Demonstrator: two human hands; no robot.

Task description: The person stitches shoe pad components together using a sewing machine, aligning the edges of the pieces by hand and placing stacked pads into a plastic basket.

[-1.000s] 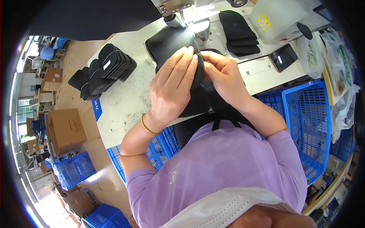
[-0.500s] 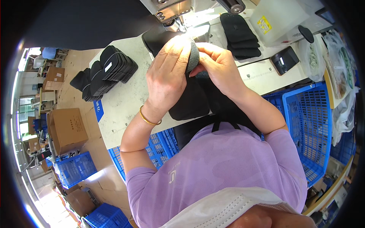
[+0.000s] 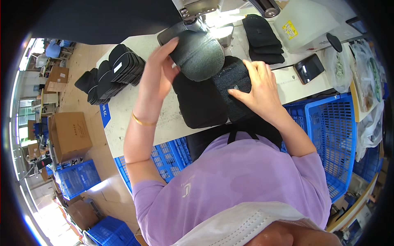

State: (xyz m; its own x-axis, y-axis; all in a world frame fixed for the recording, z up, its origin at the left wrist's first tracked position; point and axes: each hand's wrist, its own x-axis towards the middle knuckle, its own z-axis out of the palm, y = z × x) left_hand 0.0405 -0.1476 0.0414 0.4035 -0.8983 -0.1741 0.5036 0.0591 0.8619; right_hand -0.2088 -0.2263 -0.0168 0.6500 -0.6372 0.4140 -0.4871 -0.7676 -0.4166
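Note:
My left hand [image 3: 161, 70] pinches the left edge of a shiny, dark, rounded pad [image 3: 200, 57], which is tilted up under the sewing machine head [image 3: 198, 12]. My right hand [image 3: 262, 87] rests on a dark grey, woven-textured pad [image 3: 232, 84], its thumb and fingers spread apart on the surface. Left of that piece, a matte black pad [image 3: 200, 104] lies at the table's front edge. The shiny pad covers the far ends of both. Part of another black piece [image 3: 168, 33] shows behind my left fingers.
Bundled black pads [image 3: 123, 67] are stacked on the left of the white table [image 3: 135, 110]. More folded black pads [image 3: 262, 39] lie at the far right, near a phone-like black device [image 3: 309, 68]. A blue crate [image 3: 330, 143] stands at my right, and a cardboard box [image 3: 70, 135] is on the floor at left.
My hands, formerly together at a folded dark piece near the needle, have separated. The left has tilted the shiny pad into view; the right has moved down and right onto the textured pad.

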